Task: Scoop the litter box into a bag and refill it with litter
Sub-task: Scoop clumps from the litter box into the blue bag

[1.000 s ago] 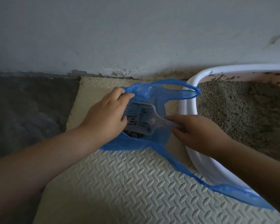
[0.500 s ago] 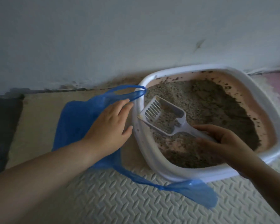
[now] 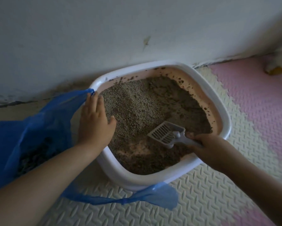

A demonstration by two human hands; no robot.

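The scoop (image 3: 165,136), held tight in the right grip (image 3: 202,145), has been brought back from the bag (image 3: 39,124) to the litter box (image 3: 225,126) for more scooping, while the left grip (image 3: 94,124) is laid flat and empty.

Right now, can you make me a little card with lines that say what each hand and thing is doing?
Litter box: white, holds grey litter
Scoop: slotted head over the litter
Bag: blue, left of the box, dark clumps inside
Left hand: flat over the box's left rim, fingers straight
Right hand: grip round the scoop handle
Floor: foam mat
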